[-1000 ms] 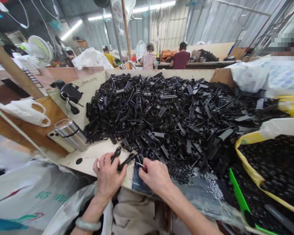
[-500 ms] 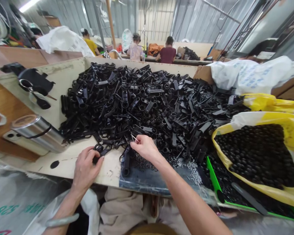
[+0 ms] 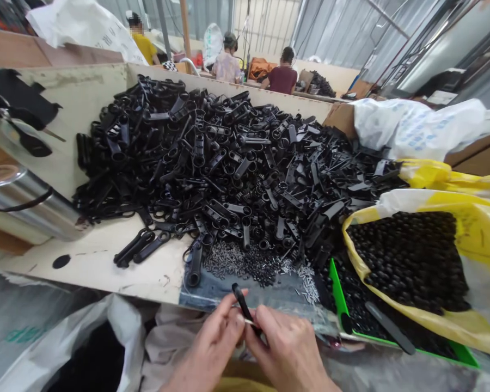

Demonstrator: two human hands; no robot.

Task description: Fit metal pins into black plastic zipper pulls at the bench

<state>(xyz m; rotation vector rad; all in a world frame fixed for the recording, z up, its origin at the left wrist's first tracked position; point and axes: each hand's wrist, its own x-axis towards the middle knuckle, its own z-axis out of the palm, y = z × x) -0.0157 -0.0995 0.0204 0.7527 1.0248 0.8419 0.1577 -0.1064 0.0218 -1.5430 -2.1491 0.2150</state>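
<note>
Over the front edge of the workbench, my left hand (image 3: 216,340) and my right hand (image 3: 288,343) meet around a slim black plastic part (image 3: 240,298), one end of which sticks up above the fingers. Both hands are closed on it. A thin pale sliver shows by my left thumb; what it is I cannot make out. Beyond the hands lie small metal pins (image 3: 227,260) and tiny black pieces (image 3: 265,267) on a dark mat (image 3: 212,291). A big heap of black plastic parts with ring ends (image 3: 196,147) fills the bench behind.
A steel flask (image 3: 44,201) lies tilted at left. To the right are a yellow bag of black beads (image 3: 412,261) and a green tray (image 3: 340,296). An open white sack (image 3: 122,332) hangs below left. Several people sit further back.
My left hand has left the parts on the pale board, and my right hand has drawn back from the heap. They now meet at the front edge around a black part. The view has shifted.
</note>
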